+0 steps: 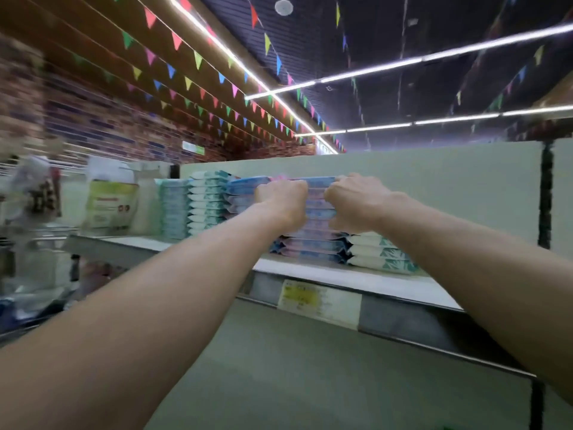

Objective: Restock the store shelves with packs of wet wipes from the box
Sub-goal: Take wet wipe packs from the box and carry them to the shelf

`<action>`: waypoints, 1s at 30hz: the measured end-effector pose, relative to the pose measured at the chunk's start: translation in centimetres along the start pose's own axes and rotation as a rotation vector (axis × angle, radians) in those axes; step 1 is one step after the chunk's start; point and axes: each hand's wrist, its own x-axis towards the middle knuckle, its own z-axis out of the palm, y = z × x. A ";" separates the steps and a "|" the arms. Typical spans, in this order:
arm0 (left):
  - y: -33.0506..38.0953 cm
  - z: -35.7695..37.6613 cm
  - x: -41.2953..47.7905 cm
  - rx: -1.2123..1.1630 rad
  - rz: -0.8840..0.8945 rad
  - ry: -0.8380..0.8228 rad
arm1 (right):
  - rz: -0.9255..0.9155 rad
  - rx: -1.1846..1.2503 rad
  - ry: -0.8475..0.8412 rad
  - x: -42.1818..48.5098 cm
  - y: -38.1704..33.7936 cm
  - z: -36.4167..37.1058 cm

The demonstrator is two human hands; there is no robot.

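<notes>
A tall stack of blue-and-pink wet wipe packs (319,212) stands on the top shelf (387,285). My left hand (283,197) grips the stack's left side near its top, fingers curled over the upper packs. On the stack's right side my right hand (356,197) grips the same way. A short pile of white-and-teal wipe packs (381,252) lies just right of the stack, partly under my right forearm. The box is out of view.
More stacks of teal and white packs (204,206) fill the shelf to the left, beside a green-labelled bag (108,203). A yellow price tag (305,297) hangs on the shelf edge. A pale back panel (449,187) rises behind the shelf.
</notes>
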 end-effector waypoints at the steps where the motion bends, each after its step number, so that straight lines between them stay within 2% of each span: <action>1: -0.7 -0.7 -0.8 0.038 -0.031 0.001 | -0.025 0.023 0.016 -0.1 -0.7 -0.4; 15: -8.4 -7.6 -15.1 0.373 -0.414 -0.180 | -0.404 0.364 0.192 -3.7 -13.8 -4.5; 30: -13.7 -16.0 -36.5 0.607 -0.820 -0.407 | -0.871 0.621 0.158 -15.2 -30.2 -10.4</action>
